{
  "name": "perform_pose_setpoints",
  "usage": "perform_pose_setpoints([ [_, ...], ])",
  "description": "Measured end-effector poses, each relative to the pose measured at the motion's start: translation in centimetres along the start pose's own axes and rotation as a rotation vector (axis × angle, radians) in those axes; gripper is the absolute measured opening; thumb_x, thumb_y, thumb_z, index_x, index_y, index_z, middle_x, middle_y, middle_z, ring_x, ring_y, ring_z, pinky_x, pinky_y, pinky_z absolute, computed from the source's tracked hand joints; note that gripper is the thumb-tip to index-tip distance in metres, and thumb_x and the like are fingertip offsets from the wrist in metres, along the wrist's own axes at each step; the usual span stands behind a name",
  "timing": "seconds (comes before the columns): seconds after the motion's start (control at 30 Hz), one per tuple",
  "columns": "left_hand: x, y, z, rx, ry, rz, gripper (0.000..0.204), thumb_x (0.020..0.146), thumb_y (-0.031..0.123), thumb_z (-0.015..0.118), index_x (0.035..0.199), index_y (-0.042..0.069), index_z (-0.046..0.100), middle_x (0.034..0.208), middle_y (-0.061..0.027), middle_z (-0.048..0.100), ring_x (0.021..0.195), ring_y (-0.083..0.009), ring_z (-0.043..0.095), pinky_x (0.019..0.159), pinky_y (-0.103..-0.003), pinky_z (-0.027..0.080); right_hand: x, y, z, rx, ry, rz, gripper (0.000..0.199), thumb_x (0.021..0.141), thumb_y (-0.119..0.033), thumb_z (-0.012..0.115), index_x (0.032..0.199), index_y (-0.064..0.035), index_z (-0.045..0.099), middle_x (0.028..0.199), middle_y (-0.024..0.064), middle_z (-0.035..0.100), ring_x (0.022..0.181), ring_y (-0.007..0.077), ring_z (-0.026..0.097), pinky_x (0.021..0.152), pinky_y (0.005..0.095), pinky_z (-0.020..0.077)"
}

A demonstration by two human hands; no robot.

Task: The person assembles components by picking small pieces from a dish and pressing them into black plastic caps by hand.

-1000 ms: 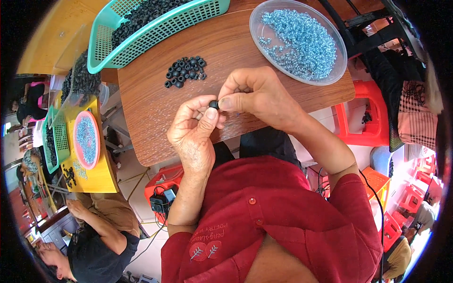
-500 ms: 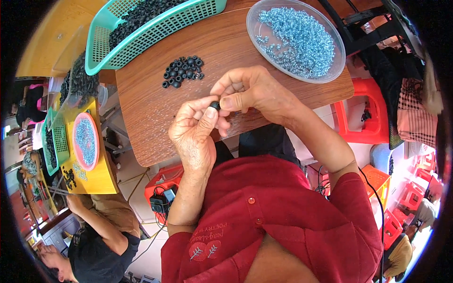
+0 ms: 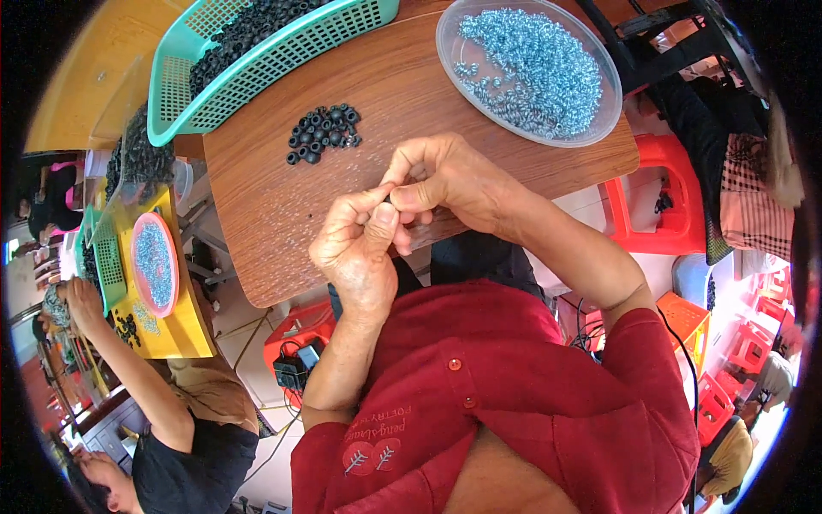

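My left hand (image 3: 360, 244) and my right hand (image 3: 445, 184) meet over the near edge of a brown wooden table (image 3: 265, 231). Their fingertips pinch one small black part between them; it is almost hidden by the fingers. A small heap of black ring-shaped parts (image 3: 324, 133) lies on the table just beyond my hands. A clear round tray of small silvery-blue metal pieces (image 3: 531, 68) stands at the far right. A green mesh basket (image 3: 257, 64) full of black parts sits at the far left.
To the left, another person in a black top works at a yellow table (image 3: 175, 330) with a pink-rimmed tray (image 3: 154, 261) of metal pieces. Red plastic stools (image 3: 659, 201) stand to the right. A charger with cables (image 3: 291, 370) lies on a red stool below the table.
Both hands stay together at the table's edge, fingers shifting slightly on the small black part. The view has shifted a little; nothing on the table has moved.
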State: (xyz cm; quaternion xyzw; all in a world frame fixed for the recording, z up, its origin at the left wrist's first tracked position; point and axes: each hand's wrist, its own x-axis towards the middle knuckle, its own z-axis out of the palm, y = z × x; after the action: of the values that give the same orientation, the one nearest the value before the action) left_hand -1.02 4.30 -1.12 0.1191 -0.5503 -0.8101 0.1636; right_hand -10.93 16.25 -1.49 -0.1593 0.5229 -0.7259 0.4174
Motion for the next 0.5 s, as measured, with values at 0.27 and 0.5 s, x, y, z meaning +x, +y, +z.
perform_pose_setpoints([
  [0.27,1.4,1.4,-0.7,-0.208,-0.021,-0.086,0.033,0.085,0.003,0.063,0.111,-0.003,0.045,0.071,-0.0147,0.063,0.049,-0.0156,0.056,0.041,-0.026,0.045,-0.4,-0.8,1.1,0.093,-0.045,-0.077,0.019,0.083,-0.008,0.064,0.1,0.0016,0.065,0.075,0.0056,0.063,0.068,0.0118,0.06,0.063,0.0236,0.0468],
  [0.5,1.5,1.6,0.2,-0.2,0.009,-0.142,0.03,0.087,0.007,0.062,0.11,-0.002,0.046,0.07,-0.0139,0.062,0.05,-0.0164,0.056,0.041,-0.026,0.045,-0.5,-1.4,0.6,0.033,-0.082,-0.169,0.015,0.084,-0.003,0.061,0.096,0.0059,0.062,0.077,0.0082,0.063,0.069,0.0119,0.06,0.066,0.0262,0.0499],
])
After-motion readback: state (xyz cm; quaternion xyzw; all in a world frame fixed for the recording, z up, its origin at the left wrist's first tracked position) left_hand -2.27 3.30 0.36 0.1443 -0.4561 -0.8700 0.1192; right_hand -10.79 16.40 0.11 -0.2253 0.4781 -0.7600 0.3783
